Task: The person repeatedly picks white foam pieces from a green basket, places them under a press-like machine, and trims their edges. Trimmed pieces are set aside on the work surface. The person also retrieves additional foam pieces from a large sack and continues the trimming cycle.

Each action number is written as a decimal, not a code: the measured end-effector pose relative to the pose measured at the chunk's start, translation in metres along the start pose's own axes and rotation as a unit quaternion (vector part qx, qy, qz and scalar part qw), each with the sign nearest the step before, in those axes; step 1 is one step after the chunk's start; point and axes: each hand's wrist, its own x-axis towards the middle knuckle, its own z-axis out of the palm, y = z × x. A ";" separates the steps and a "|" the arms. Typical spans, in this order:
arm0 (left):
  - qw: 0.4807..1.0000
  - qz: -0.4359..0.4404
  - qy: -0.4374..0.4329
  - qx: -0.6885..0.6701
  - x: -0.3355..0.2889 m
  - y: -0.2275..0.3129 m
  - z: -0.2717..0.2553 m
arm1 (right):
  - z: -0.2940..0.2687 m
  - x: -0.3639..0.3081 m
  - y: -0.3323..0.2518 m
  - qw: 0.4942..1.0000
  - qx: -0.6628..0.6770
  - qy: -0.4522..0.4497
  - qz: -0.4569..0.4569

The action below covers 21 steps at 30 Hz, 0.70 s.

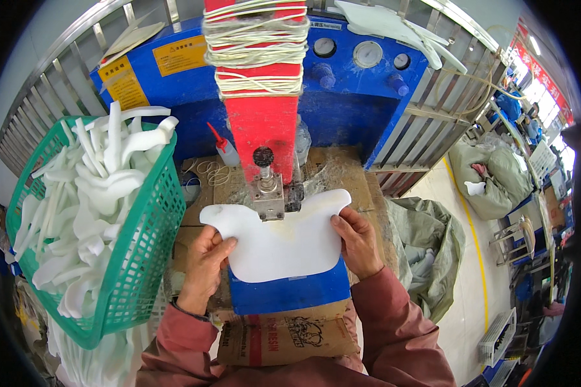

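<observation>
A white foam sheet piece (284,248), with a wide curved body and two raised corners, is stretched between my hands. My left hand (208,258) pinches its left edge and my right hand (357,242) pinches its right edge. The middle of its upper edge sits under the small metal head (268,200) of a machine with a red arm (263,132). That head hides part of the edge. Below the piece, a blue block (290,297) shows at the front of the machine.
At the left stands a green plastic basket (113,277) heaped with white foam pieces (113,187). Behind the arm is a blue panel (342,71) with gauges. A red-tipped bottle (226,151) stands near the arm. At the right lies an open grey-green sack (442,238).
</observation>
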 end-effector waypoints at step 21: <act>0.997 -0.045 -0.036 -0.053 -0.003 -0.013 0.038 | -0.030 -0.034 -0.008 0.998 0.032 0.055 -0.009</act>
